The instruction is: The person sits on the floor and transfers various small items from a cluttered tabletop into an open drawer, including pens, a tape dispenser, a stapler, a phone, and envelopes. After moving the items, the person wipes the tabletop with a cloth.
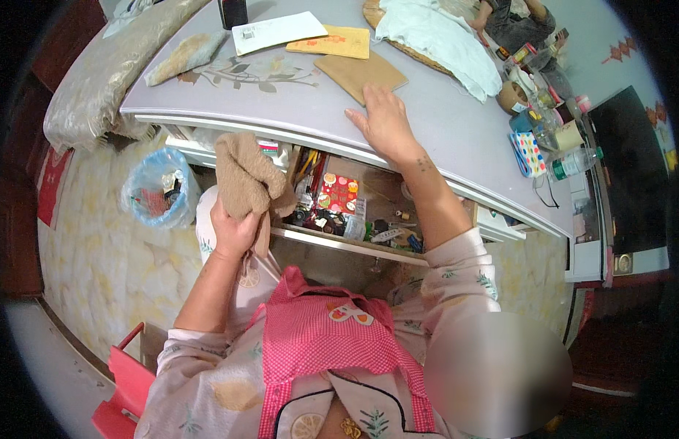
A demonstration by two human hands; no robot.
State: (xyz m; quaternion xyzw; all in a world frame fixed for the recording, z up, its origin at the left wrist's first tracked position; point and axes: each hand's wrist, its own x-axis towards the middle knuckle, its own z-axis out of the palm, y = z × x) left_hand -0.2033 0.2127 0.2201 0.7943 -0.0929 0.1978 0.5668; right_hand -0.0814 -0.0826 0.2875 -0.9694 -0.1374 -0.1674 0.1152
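Observation:
My left hand point(233, 228) is closed around a bunched brown towel point(246, 174), lifted in front of the table's edge beside the pulled-out drawer point(339, 246). With its fingers spread, my right hand point(387, 126) lies on the pale tabletop point(281, 110). Its fingertips reach the near edge of a flat brown envelope or booklet point(365, 73); whether they press on it I cannot tell. Inside the drawer are a red patterned packet point(339, 192), pens and several small loose items.
A white packet point(279, 33) and a yellow envelope point(328, 42) lie farther back, near a folded cloth point(186, 57). A white cloth point(434, 44) covers a round woven tray. Bottles and jars point(574, 162) crowd the right end. A lined bin point(160, 192) stands left, a red chair point(127, 380) behind it.

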